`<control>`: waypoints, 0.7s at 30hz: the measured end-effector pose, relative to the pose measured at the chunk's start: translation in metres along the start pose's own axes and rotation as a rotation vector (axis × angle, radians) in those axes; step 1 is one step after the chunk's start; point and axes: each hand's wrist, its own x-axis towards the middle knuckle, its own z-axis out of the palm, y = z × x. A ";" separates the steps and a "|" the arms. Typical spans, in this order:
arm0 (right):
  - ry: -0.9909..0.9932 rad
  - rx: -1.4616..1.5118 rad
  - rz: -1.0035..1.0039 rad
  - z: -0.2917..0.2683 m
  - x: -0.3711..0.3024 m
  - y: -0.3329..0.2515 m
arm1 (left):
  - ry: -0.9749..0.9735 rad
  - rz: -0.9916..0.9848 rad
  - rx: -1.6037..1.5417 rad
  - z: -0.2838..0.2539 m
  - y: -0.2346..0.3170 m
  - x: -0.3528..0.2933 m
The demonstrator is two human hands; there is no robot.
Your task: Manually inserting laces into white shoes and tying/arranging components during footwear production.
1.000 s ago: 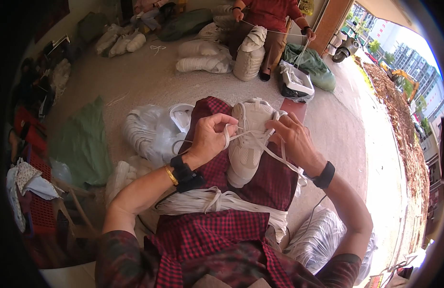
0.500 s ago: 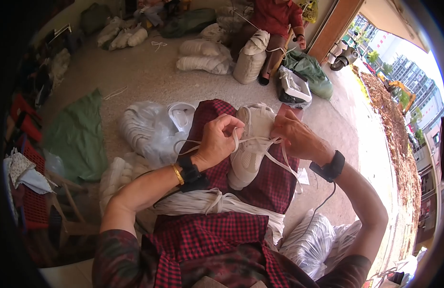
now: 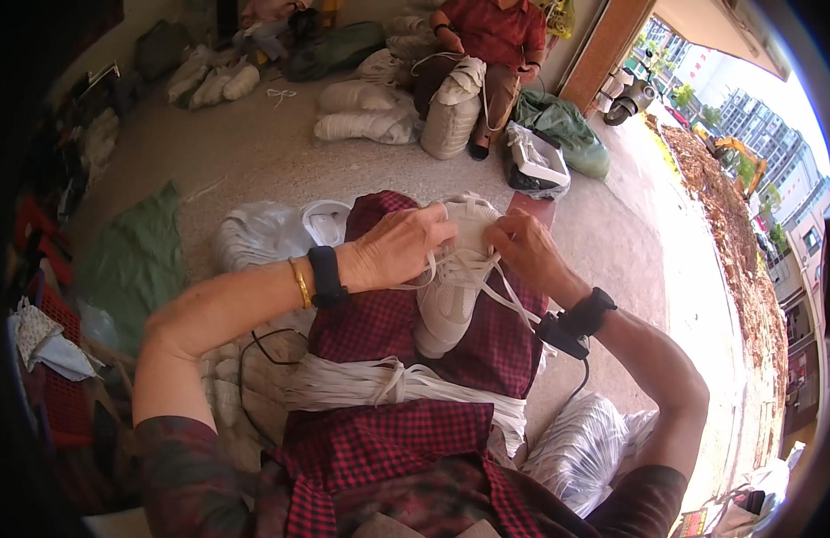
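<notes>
A whitish sneaker [image 3: 443, 309] rests on the red-and-black checked cloth over my lap, its toe toward me and its tongue upright at the far end. White shoelace [image 3: 469, 266] crosses its upper, with a loose end trailing down the right side. At the left of the shoe's opening, my left hand [image 3: 399, 244] is closed in a pinch on the lace; a loop hangs under its fingers. My right hand [image 3: 530, 255] pinches at the right eyelet edge, fingertips partly hidden, with lace beneath it. Nearer me, a bundle of white laces [image 3: 401, 384] lies across my lap.
Clear plastic bags of white shoe parts [image 3: 258, 235] lie left of my knees, with another bag [image 3: 581, 448] at lower right. A green cloth [image 3: 132, 260] spreads on the floor. Ahead sits a person in a red shirt [image 3: 497, 36], beside an open box [image 3: 536, 161].
My left hand has moved up and farther over the shoe's left side, its forearm swinging outward. The right hand has shifted slightly toward the tongue. The whole view has shifted a little.
</notes>
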 end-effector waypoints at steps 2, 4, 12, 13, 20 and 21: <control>-0.016 0.197 0.150 -0.008 0.003 -0.006 | -0.058 0.231 0.194 -0.010 -0.004 0.013; 0.041 0.367 0.221 -0.002 0.004 -0.009 | -0.095 0.343 0.264 -0.018 -0.014 0.027; -0.100 0.315 0.122 -0.021 -0.001 -0.023 | -0.390 0.332 0.471 -0.032 0.000 0.041; -0.078 0.194 0.067 -0.018 -0.002 -0.024 | -0.392 0.333 0.475 -0.034 0.004 0.046; 0.072 0.130 0.031 0.005 -0.005 -0.020 | -0.880 -0.131 0.387 -0.038 0.030 0.090; 0.080 0.314 0.126 0.001 -0.003 -0.021 | -0.819 -0.127 0.426 -0.036 0.031 0.087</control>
